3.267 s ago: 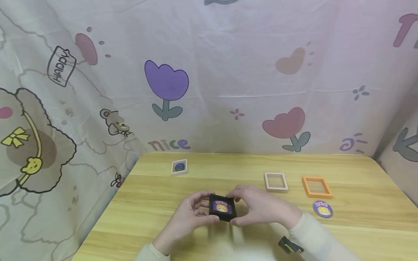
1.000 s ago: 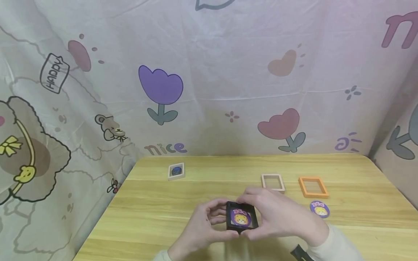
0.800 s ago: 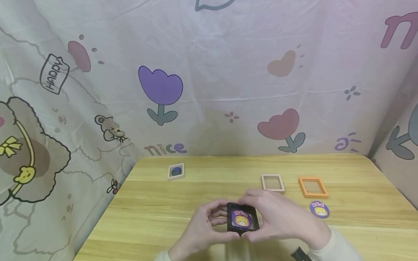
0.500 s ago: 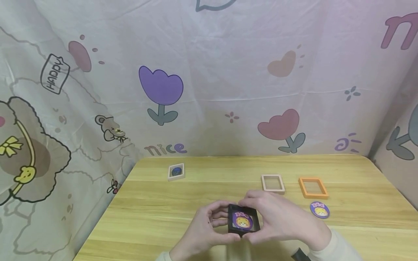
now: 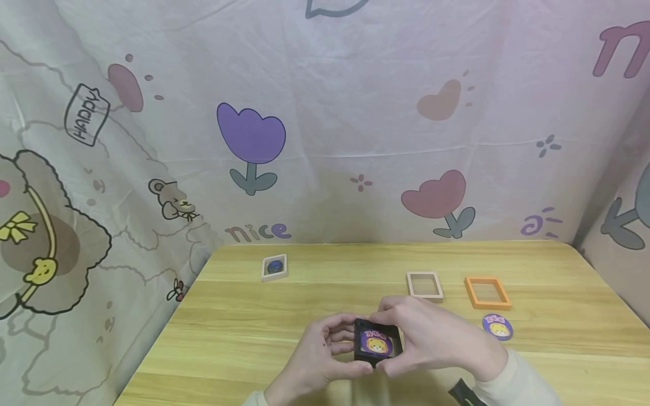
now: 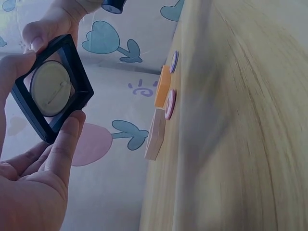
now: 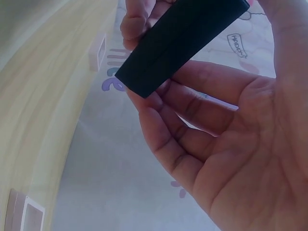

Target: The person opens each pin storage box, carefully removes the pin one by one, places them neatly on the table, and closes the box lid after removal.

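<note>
Both hands hold a square black display frame (image 5: 365, 358) up over the table. Inside it shows a round purple badge (image 5: 377, 345) with a yellow cartoon animal. From the left wrist view the badge's pale back (image 6: 51, 88) with its pin shows through the clear middle. My left hand (image 5: 321, 352) grips the left side, thumb at the front corner. My right hand (image 5: 431, 338) grips the right side between thumb at the front and fingers at the back. In the right wrist view, the black frame (image 7: 178, 48) appears edge-on, with the right palm beside it.
A pink-white frame (image 5: 440, 286) and an orange frame (image 5: 472, 293) lie at the back right. A purple badge (image 5: 497, 327) is in front of the orange one; a second loose badge (image 6: 170, 104) shows in the left wrist view. A white frame (image 5: 274, 277) holding a blue disc sits back left.
Since the oldest frame, both hands have brought the black frame to the right and nearer the body, and the head view has shifted slightly. Over the last second, the hold barely changes.
</note>
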The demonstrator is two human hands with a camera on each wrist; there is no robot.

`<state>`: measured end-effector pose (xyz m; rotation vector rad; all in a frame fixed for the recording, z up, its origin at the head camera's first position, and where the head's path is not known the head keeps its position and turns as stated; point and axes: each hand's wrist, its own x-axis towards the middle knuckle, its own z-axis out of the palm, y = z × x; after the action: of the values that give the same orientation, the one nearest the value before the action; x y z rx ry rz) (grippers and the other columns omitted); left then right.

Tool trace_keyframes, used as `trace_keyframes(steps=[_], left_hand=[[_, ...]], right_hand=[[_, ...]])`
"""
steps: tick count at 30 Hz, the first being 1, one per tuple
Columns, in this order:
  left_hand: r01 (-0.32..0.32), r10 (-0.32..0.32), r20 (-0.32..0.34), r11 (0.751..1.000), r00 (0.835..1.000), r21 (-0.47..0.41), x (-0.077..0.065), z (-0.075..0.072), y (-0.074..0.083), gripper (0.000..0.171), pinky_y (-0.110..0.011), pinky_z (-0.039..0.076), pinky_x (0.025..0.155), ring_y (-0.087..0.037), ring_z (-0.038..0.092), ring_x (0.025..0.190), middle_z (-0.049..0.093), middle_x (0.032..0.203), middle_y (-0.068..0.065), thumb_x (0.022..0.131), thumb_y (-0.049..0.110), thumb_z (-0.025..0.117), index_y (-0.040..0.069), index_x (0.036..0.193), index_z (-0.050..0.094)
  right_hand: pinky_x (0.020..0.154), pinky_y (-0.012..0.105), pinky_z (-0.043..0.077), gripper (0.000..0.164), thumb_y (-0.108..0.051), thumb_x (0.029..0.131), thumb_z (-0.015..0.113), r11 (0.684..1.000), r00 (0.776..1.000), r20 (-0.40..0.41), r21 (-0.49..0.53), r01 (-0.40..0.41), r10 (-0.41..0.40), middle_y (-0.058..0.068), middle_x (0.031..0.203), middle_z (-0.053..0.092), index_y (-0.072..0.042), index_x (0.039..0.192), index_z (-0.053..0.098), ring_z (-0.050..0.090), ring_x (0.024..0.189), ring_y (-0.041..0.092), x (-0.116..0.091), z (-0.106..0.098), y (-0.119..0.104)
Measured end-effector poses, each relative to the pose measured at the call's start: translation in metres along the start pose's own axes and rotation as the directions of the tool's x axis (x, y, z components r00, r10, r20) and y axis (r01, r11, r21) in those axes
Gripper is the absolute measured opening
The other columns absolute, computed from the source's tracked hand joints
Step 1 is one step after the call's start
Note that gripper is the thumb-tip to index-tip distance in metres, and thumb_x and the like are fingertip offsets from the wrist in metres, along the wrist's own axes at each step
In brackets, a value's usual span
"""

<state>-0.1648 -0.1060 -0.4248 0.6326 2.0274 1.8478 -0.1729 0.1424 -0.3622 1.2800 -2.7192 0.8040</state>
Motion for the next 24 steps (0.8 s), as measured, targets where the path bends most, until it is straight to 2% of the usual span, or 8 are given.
trace_keyframes(steps=[3, 7, 11, 14, 18, 24], left_hand=[[0.001, -0.001, 0.000, 1.000, 1.000, -0.007, 0.0005, -0.0004, -0.0004, 0.066, -0.027, 0.063, 0.099, -0.013, 0.077, 0.106, 0.074, 0.122, -0.014, 0.081, 0.009, 0.092, -0.005, 0.139, 0.062], [0.006, -0.006, 0.011, 1.000, 1.000, 0.015, -0.0014, -0.0003, 0.0000, 0.070, -0.025, 0.062, 0.101, -0.012, 0.076, 0.108, 0.075, 0.125, -0.012, 0.080, 0.008, 0.092, -0.003, 0.142, 0.062], [0.017, -0.017, 0.021, 1.000, 1.000, 0.023, -0.0024, -0.0019, -0.0005, 0.071, -0.024, 0.061, 0.103, -0.012, 0.076, 0.110, 0.074, 0.126, -0.012, 0.081, 0.010, 0.091, -0.003, 0.144, 0.060], [0.028, -0.028, 0.020, 1.000, 0.999, -0.005, -0.0008, -0.0043, -0.0015, 0.069, -0.026, 0.062, 0.102, -0.014, 0.076, 0.110, 0.074, 0.126, -0.014, 0.083, 0.010, 0.091, -0.005, 0.143, 0.059], [0.040, -0.040, 0.006, 0.999, 0.999, -0.034, 0.0007, -0.0059, -0.0016, 0.072, -0.027, 0.061, 0.103, -0.017, 0.075, 0.113, 0.073, 0.127, -0.015, 0.083, 0.010, 0.091, -0.008, 0.144, 0.056], [0.045, -0.046, -0.010, 0.998, 0.999, -0.043, 0.0022, -0.0086, -0.0024, 0.077, -0.027, 0.061, 0.104, -0.017, 0.074, 0.116, 0.071, 0.130, -0.015, 0.084, 0.011, 0.091, -0.010, 0.146, 0.052]], right_hand=[[0.061, 0.010, 0.047, 0.032, -0.035, 0.072, 0.088, 1.000, 1.000, 0.019, 0.022, -0.007, 0.007, -0.019, 0.086, 0.056, -0.024, 0.099, 0.077, 0.051, 0.072, -0.006, 0.0011, -0.0010, 0.0009], [0.060, 0.014, 0.048, 0.027, -0.034, 0.075, 0.087, 0.994, 0.998, 0.054, 0.102, -0.042, 0.036, -0.017, 0.085, 0.058, -0.027, 0.100, 0.079, 0.053, 0.072, -0.004, 0.0010, -0.0061, 0.0019], [0.059, 0.015, 0.048, 0.024, -0.035, 0.076, 0.087, 0.992, 0.997, 0.063, 0.113, -0.056, 0.049, -0.017, 0.083, 0.058, -0.029, 0.098, 0.079, 0.054, 0.071, -0.002, 0.0016, -0.0086, 0.0004], [0.060, 0.015, 0.050, 0.027, -0.036, 0.077, 0.088, 0.991, 0.996, 0.064, 0.112, -0.069, 0.062, -0.016, 0.083, 0.057, -0.026, 0.100, 0.078, 0.055, 0.070, -0.001, 0.0032, -0.0069, -0.0004], [0.062, 0.016, 0.052, 0.034, -0.039, 0.080, 0.087, 0.984, 0.993, 0.064, 0.142, -0.108, 0.099, -0.015, 0.087, 0.057, -0.023, 0.109, 0.079, 0.055, 0.072, 0.000, 0.0029, -0.0061, 0.0020], [0.063, 0.017, 0.052, 0.043, -0.044, 0.083, 0.086, 0.984, 0.992, 0.063, 0.140, -0.113, 0.106, -0.015, 0.090, 0.059, -0.024, 0.121, 0.079, 0.056, 0.075, 0.000, 0.0030, -0.0058, 0.0067]])
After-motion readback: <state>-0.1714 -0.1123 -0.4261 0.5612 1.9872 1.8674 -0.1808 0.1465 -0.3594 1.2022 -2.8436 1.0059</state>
